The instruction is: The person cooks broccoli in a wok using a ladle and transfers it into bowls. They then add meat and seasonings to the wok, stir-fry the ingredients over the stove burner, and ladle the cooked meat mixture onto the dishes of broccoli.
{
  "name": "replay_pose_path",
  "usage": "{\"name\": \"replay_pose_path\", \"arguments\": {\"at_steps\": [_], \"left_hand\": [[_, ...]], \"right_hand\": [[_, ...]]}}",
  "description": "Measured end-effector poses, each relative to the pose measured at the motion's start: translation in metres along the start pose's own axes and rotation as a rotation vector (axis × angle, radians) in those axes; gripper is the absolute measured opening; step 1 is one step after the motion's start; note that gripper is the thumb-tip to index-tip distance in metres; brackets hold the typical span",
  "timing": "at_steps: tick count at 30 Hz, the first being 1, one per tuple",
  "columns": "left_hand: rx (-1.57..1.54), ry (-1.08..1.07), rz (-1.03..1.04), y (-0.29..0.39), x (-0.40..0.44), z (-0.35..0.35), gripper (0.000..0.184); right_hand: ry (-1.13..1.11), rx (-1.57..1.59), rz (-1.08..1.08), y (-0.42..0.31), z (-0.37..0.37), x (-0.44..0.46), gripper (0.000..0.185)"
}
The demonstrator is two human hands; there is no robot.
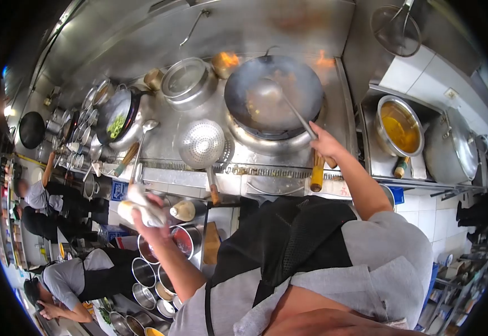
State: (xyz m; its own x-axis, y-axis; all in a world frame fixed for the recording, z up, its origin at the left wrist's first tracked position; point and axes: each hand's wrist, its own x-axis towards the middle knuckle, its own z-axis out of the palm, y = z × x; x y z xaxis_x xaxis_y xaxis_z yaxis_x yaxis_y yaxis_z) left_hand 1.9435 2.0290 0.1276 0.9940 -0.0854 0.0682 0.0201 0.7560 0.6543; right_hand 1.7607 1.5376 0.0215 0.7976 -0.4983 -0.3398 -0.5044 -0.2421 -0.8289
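My right hand [327, 143] is closed around the long handle of a ladle [267, 94]. Its bowl rests inside a dark, smoking wok [238, 84], among browned bits of food. Over at the left, my left hand [150, 221] grips a white, rounded object [147, 213], blurred enough that I cannot tell whether it is a bottle or a bunched cloth. Just right of that hand stands a pale-topped bottle [183, 210], above metal pots [186, 241] with red contents. A perforated skimmer [201, 143] lies on the stove, its wooden handle over the front edge.
Flames [325, 59] show behind the wok. A bowl of yellow liquid [400, 130] and a lidded pot [451, 148] stand right. Left are a lidded steel pot [187, 81], a second wok [114, 112] with greens, and co-workers [87, 277]. A strainer [396, 31] hangs above.
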Motion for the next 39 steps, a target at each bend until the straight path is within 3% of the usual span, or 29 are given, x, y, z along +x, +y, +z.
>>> {"name": "replay_pose_path", "arguments": {"at_steps": [1, 2, 4, 6, 9, 11, 16, 19, 21, 24, 28, 31, 33, 34, 36, 39], "left_hand": [[0.076, -0.005, -0.133, -0.005, 0.0, -0.014, 0.059], [0.101, -0.14, -0.223, -0.01, -0.007, -0.027, 0.054], [0.179, -0.105, -0.305, -0.028, -0.01, -0.038, 0.057], [0.124, -0.17, -0.396, -0.041, -0.007, -0.041, 0.056], [0.208, -0.029, -0.442, -0.055, 0.003, -0.038, 0.052], [0.235, -0.004, -0.452, -0.057, 0.008, -0.036, 0.051], [0.204, -0.148, -0.555, -0.06, 0.033, -0.064, 0.043], [0.187, -0.016, -0.577, -0.077, 0.034, -0.061, 0.047], [0.219, -0.058, -0.617, -0.095, 0.039, -0.067, 0.047], [0.275, -0.114, -0.646, -0.134, 0.041, -0.048, 0.047], [0.287, -0.155, -0.726, -0.202, 0.042, -0.022, 0.036], [0.326, -0.149, -0.756, -0.222, 0.028, 0.004, 0.033], [0.334, -0.192, -0.792, -0.227, 0.025, 0.005, 0.036], [0.337, -0.19, -0.793, -0.229, 0.025, 0.005, 0.036], [0.345, -0.158, -0.844, -0.234, 0.025, 0.006, 0.04], [0.375, -0.127, -0.955, -0.262, 0.035, 0.023, 0.042]], "right_hand": [[0.045, -0.054, -0.006, -0.005, 0.002, 0.007, 0.078], [0.057, -0.05, -0.009, -0.007, 0.011, 0.018, 0.078], [0.364, -0.517, 0.135, -0.026, 0.029, 0.037, 0.082], [0.331, -0.445, 0.219, -0.041, 0.03, 0.048, 0.085], [0.273, -0.498, 0.158, -0.032, 0.048, 0.072, 0.084], [0.114, -0.545, -0.007, -0.019, 0.062, 0.072, 0.083], [-0.062, -0.537, 0.007, -0.014, 0.058, -0.038, 0.084], [-0.032, -0.53, -0.054, -0.001, 0.029, -0.069, 0.085], [0.011, -0.652, 0.108, -0.017, 0.009, -0.067, 0.086], [0.105, -0.793, 0.178, -0.043, 0.021, -0.037, 0.088], [0.085, -0.758, 0.176, -0.028, 0.046, -0.01, 0.09], [0.025, -0.676, 0.115, -0.008, 0.035, -0.038, 0.086], [0.019, -0.679, -0.094, 0.031, 0.009, -0.057, 0.085], [0.016, -0.676, -0.094, 0.02, -0.002, -0.06, 0.085], [-0.066, -0.828, 0.183, -0.015, -0.031, -0.07, 0.087], [0.04, -0.821, 0.176, -0.032, -0.017, -0.035, 0.086]]}}
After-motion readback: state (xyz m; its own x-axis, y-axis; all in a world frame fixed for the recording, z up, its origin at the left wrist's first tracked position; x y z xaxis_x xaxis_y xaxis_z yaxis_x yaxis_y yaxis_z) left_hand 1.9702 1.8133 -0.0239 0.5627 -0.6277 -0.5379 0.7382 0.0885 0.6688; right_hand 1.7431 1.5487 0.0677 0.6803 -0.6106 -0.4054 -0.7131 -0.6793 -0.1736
